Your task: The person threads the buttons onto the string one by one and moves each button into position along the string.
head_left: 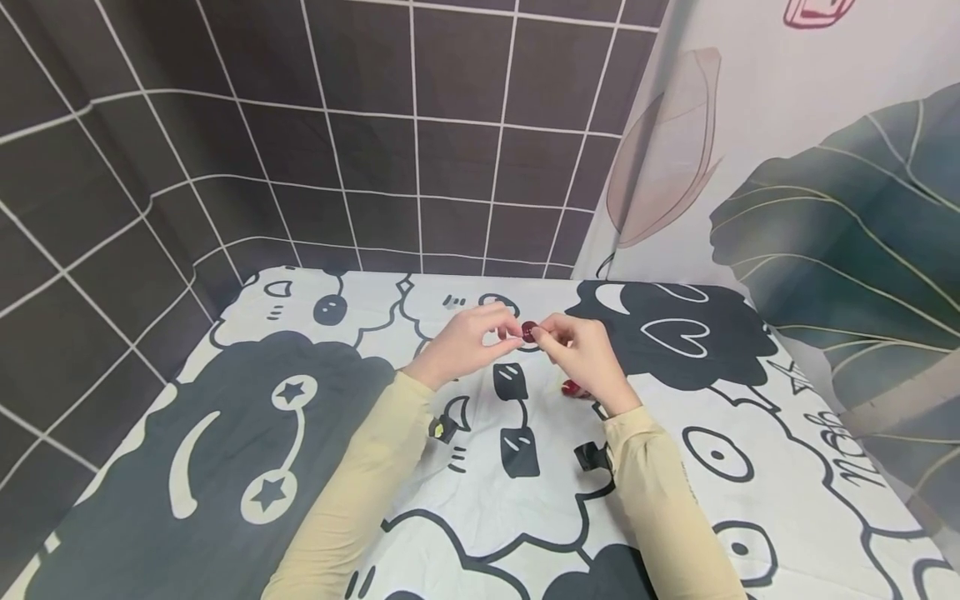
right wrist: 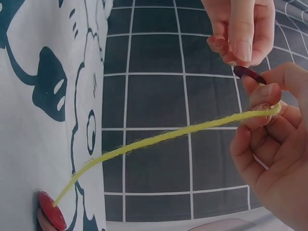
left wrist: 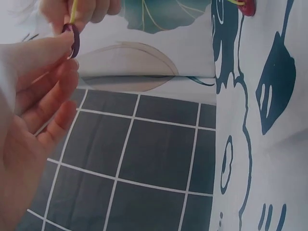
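Over the patterned cloth, both hands meet at a dark red button (head_left: 529, 332). My left hand (head_left: 472, 343) pinches it at its edge between thumb and finger, seen closely in the left wrist view. From the other side my right hand (head_left: 583, 354) pinches yellow yarn (right wrist: 163, 139) right by the dark button, fingertips touching the button's edge. The yarn passes over the right fingers and slopes down to a brighter red button (right wrist: 52, 211) at the cloth, partly cut off by the frame. In the head view, this red button lies below the right hand.
A white cloth (head_left: 465, 533) with black cartoon drawings covers the table. Behind and to the left hangs a dark curtain (head_left: 367, 150) with a white grid. On the right is a pale curtain (head_left: 690, 167) with large leaf prints. Small dark boxes sit beside both sleeves.
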### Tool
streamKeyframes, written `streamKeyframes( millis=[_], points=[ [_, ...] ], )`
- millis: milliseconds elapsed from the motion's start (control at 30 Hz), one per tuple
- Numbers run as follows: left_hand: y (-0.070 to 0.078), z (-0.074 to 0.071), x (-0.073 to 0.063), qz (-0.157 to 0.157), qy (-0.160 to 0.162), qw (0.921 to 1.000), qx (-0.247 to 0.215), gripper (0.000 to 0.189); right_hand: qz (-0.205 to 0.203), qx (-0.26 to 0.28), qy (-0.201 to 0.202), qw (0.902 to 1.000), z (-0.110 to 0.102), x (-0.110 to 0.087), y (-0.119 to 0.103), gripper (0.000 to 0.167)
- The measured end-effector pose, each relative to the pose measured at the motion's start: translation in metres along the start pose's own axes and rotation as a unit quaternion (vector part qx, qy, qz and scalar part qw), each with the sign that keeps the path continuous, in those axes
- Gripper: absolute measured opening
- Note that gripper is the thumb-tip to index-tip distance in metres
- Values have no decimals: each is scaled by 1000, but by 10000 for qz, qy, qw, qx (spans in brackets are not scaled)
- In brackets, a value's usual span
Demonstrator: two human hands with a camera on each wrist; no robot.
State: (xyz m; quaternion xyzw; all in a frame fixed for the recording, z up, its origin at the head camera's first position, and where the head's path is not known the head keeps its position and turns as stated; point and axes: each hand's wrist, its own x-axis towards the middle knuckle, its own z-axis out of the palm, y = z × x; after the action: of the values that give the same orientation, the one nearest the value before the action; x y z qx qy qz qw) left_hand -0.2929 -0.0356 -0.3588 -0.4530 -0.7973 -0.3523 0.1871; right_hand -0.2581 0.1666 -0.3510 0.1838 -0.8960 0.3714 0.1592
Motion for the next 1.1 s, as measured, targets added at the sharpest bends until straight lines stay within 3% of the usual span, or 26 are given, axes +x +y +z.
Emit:
streamKeyframes(
  millis=[300, 667, 933, 1100],
  points=[
    [2, 4, 0, -128, 112, 9997, 199, 5, -374, -248, 159, 9989, 5, 0, -2, 13],
    [2, 2, 1, -300, -346, 9989, 98, 4, -849, -427, 111, 9954, 7, 0, 1, 9],
    [0, 1, 0, -510, -293, 9982, 128, 6, -896, -424, 38, 9951, 6, -1, 1, 8],
    [1, 0, 1, -406, -274, 9985, 258, 7, -931, -443, 95, 9946, 7, -1, 2, 9]
  ],
)
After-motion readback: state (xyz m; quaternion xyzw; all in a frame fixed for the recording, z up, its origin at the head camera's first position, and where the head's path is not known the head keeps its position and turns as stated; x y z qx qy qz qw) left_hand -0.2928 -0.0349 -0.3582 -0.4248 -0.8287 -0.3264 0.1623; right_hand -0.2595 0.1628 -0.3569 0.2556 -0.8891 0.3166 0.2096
